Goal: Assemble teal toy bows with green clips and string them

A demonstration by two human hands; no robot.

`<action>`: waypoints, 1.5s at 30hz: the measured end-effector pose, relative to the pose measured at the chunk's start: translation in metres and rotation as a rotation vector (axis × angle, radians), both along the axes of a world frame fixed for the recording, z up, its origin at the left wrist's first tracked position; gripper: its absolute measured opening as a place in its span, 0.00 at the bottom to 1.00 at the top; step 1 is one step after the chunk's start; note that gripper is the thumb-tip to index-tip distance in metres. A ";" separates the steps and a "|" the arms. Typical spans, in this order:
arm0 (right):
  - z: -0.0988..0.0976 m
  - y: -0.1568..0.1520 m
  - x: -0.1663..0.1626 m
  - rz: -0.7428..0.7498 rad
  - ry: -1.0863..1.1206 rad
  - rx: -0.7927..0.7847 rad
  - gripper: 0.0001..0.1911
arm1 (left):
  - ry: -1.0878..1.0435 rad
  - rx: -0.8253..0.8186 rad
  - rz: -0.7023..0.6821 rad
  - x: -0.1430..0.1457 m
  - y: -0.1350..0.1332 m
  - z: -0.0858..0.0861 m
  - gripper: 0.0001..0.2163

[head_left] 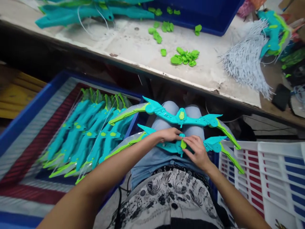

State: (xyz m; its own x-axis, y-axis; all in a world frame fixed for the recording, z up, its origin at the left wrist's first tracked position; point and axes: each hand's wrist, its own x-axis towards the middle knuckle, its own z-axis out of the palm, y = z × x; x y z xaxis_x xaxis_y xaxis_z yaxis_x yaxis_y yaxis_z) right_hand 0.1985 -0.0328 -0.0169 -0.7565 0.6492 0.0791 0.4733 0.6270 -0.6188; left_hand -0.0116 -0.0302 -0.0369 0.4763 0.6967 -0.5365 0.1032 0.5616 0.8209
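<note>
Two turquoise toy bows with lime-green limb edges lie across my lap. At the middle of the nearer toy bow (166, 147) sits a small lime-green plastic piece (183, 144), slightly tilted. My right hand (196, 151) pinches this piece between thumb and fingers. From the other side, my left hand (170, 134) has its fingers closed against the nearer bow's centre, beside the green piece. Just beyond both hands rests the farther toy bow (164, 114), untouched, with a similar green piece set in its centre.
On my left, a blue crate (14, 127) holds several toy bows (89, 133) in a row. A white plastic basket (260, 178) stands right. Ahead, the worktable (133, 41) carries loose green pieces (184, 57), a blue bin (202, 16), white strings (247, 54) and more bow parts.
</note>
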 end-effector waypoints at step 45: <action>0.007 0.013 -0.030 -0.035 -0.429 -0.255 0.36 | 0.308 0.368 -0.111 -0.002 -0.016 -0.004 0.20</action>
State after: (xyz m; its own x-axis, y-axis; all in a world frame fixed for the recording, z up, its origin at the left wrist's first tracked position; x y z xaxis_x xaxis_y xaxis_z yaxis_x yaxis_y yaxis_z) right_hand 0.1687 -0.0197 -0.0100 -0.6634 0.6331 -0.3989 0.7369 0.4603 -0.4950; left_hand -0.0139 -0.0466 -0.0406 0.4163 0.8206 -0.3916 0.4148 0.2119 0.8849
